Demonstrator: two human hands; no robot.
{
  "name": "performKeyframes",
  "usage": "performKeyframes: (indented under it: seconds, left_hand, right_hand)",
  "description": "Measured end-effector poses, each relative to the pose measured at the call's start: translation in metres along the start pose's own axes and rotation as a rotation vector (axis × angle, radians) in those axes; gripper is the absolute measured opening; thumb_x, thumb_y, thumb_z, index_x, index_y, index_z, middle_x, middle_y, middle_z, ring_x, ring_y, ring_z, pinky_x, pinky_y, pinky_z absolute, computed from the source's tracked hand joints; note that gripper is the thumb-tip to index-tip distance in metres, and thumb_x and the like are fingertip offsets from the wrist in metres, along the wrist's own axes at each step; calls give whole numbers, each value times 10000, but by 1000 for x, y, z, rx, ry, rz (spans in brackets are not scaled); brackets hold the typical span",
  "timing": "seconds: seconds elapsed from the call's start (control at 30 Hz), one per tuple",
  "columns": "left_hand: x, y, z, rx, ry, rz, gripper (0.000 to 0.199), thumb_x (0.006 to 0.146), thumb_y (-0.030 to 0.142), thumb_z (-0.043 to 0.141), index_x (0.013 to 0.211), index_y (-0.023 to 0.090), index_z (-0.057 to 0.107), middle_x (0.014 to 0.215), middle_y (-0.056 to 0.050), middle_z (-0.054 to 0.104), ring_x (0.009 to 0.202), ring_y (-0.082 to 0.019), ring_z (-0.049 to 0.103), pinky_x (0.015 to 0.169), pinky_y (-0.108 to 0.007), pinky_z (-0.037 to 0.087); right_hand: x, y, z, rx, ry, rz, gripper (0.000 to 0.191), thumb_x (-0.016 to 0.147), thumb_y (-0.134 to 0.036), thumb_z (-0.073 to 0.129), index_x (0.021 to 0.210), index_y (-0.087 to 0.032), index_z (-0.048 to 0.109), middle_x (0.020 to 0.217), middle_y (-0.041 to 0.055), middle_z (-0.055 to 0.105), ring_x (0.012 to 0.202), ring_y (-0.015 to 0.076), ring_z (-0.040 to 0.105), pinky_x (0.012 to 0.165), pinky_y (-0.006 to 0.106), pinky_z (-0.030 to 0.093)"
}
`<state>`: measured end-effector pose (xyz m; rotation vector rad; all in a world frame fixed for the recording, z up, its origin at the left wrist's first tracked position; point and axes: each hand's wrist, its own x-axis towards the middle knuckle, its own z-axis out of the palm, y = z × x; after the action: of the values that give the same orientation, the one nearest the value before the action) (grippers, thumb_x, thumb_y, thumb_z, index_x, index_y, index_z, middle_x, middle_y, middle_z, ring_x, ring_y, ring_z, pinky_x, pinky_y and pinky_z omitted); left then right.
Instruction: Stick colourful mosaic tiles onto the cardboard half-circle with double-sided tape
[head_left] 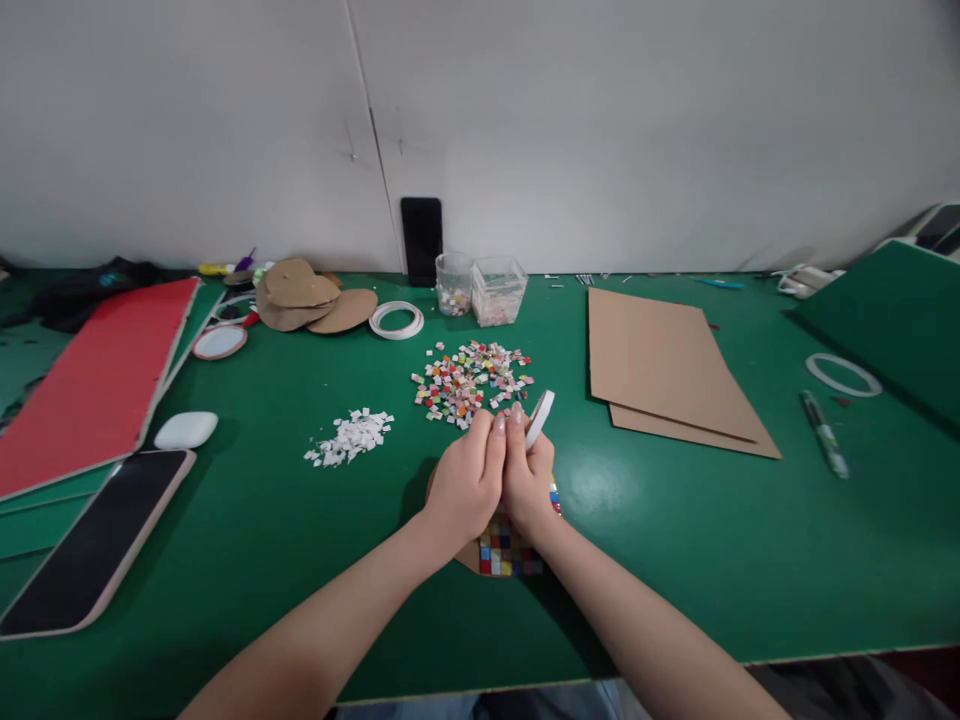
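Observation:
Both hands meet over a round cardboard disc (466, 553) partly covered with a grid of coloured mosaic tiles (495, 552). My left hand (469, 480) is closed, thumb and fingers pinched together against my right hand; what it holds, if anything, is hidden. Between the fingers of my right hand (529, 475), also closed, a flat white strip-like piece (540, 418) sticks up; its kind is unclear. Just beyond the fingertips lies a loose pile of multicoloured tiles (469, 383). The hands cover much of the disc.
White paper bits (351, 438) lie to the left. Behind stand a clear cup (454, 280), a clear square container (499, 290) and a black phone (421, 240). Cardboard sheets (660, 365) and a marker pen (825, 435) are right; another phone (97, 540) and a red board (97, 370) left.

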<state>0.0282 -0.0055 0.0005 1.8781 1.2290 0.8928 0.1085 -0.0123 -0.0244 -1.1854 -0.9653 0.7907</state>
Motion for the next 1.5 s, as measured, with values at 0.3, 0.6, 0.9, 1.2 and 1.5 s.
performKeyframes:
  seconds: [0.3, 0.6, 0.9, 1.2, 1.5]
  left_hand:
    - [-2, -1, 1, 119, 16, -21, 226, 932, 277, 260, 822, 210, 446, 647, -25, 563, 721, -196, 616, 618, -279, 450]
    - [1, -1, -3, 113, 30, 0, 249, 927, 272, 273, 804, 193, 475, 645, -30, 583, 580, -164, 584, 536, -257, 426]
    - [-1, 2, -1, -99, -15, -12, 235, 940, 314, 272, 786, 219, 422, 653, 3, 529, 572, -138, 519, 586, -258, 444]
    - [-4, -1, 3, 13, 24, -57, 253, 931, 334, 253, 821, 215, 447, 633, -12, 521, 586, -162, 538, 666, -295, 468]
    - [-2, -1, -3, 30, 32, 6, 239, 916, 276, 284, 835, 189, 492, 662, -24, 569, 592, -157, 569, 576, -243, 429]
  right_hand:
    - [-3, 4, -3, -77, -88, -56, 347, 913, -416, 368, 641, -203, 396, 539, -51, 360, 481, 98, 331, 466, 245, 281]
    - [-2, 2, -5, -156, -99, -147, 334, 921, -380, 363, 638, -206, 396, 520, -50, 371, 461, 100, 346, 470, 255, 276]
    - [-1, -1, -5, -129, -63, -120, 308, 925, -332, 357, 648, -205, 397, 532, -47, 391, 468, 98, 359, 466, 251, 276]
    - [-3, 2, -5, -185, -92, -150, 293, 917, -318, 377, 646, -206, 383, 539, -49, 374, 471, 98, 355, 470, 251, 273]
    - [-2, 1, -10, -289, -157, -297, 294, 921, -251, 375, 632, -202, 358, 536, -57, 355, 452, 84, 349, 458, 236, 267]
